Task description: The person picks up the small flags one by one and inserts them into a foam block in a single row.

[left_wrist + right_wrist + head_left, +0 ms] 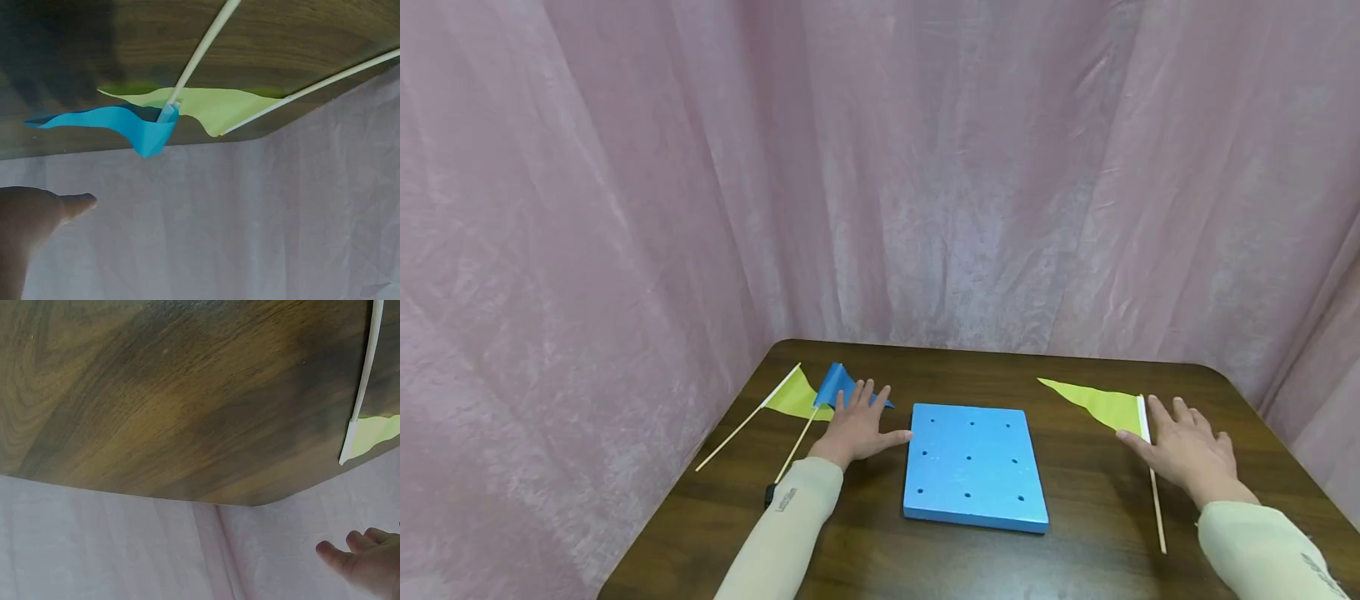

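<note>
My left hand (pixel 856 429) hovers with spread fingers beside a blue pennant flag (pixel 835 385) on a thin wooden stick. Under that flag, partly covered, lies a yellow-green flag (pixel 790 396); both also show in the left wrist view, the blue flag (pixel 147 128) overlapping the yellow-green one (pixel 219 107). On the other side my right hand (pixel 1193 450), fingers spread, is close to another yellow-green flag (pixel 1105 406) with a white sleeve on its stick. Neither hand holds anything. Between the hands sits a light-blue square board (pixel 992 483) with rows of small holes.
A dark brown wooden table (pixel 1097 533) with rounded back corners carries everything. Pink curtains (pixel 940 183) hang behind and along its sides. The flag sticks lie slanted toward the near edge.
</note>
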`<state>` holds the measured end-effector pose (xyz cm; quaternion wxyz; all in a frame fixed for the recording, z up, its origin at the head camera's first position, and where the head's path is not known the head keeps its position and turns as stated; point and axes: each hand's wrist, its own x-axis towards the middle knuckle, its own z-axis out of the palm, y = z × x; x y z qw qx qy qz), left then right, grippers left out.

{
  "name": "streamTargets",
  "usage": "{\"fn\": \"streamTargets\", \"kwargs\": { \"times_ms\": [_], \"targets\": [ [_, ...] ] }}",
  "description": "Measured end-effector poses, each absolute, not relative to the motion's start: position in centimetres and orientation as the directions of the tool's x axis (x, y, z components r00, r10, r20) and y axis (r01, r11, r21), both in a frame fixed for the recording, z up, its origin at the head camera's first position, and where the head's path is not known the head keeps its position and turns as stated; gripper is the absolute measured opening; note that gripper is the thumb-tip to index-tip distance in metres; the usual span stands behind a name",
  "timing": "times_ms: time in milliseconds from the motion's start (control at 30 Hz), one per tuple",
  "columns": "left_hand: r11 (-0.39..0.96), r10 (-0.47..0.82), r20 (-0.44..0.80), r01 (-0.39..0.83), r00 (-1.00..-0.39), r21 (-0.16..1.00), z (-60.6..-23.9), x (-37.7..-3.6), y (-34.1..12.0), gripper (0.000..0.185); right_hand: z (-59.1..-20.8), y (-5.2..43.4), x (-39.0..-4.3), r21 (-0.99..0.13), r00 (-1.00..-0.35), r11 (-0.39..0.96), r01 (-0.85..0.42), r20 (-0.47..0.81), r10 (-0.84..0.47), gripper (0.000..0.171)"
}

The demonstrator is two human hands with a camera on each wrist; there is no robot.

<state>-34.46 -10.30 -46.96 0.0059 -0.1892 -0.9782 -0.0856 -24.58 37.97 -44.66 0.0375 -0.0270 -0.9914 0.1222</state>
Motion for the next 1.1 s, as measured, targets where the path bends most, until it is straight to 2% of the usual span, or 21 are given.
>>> {"fn": "streamTargets", "kwargs": {
  "times_ms": [400,1100],
  "targets": [
    [0.89,0.411,0.02,0.406,-0.912,0.209,-47.3,-33.9,-10.1,0.101,-45.3,37.3,-24.6,-0.248,-0.992,0.967,0.053,0.096,0.079,0.1],
    [0.858,0.424,-0.011,0.398,-0.906,0.324,-48.7,-33.2,-10.2,0.1,-45.8,36.9,-24.1,-0.347,-0.991,0.935,0.076,0.079,0.11,0.1]
  ]
}}
